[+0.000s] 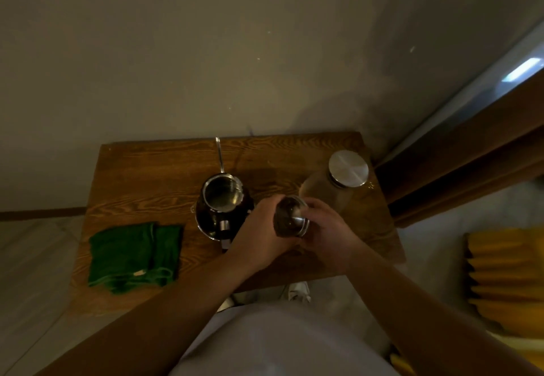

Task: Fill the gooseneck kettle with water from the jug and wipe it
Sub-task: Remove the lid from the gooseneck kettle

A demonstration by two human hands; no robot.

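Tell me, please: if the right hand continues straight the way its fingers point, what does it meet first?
The right hand points left, holding the kettle lid together with the left hand. Beyond those, the open gooseneck kettle probably comes first, though depth is unclear.

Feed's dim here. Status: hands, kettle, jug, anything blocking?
Both hands, left and right, grip the kettle lid. Kettle open on the table. Jug still capped. Green cloth lies left, clear of the kettle.

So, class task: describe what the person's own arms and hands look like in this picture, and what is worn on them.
Both forearms are bare, with no sleeves showing anywhere in view. The left hand and right hand wear no gloves; no watch, ring or bracelet can be made out in the dim light. A pale garment covers the body below.
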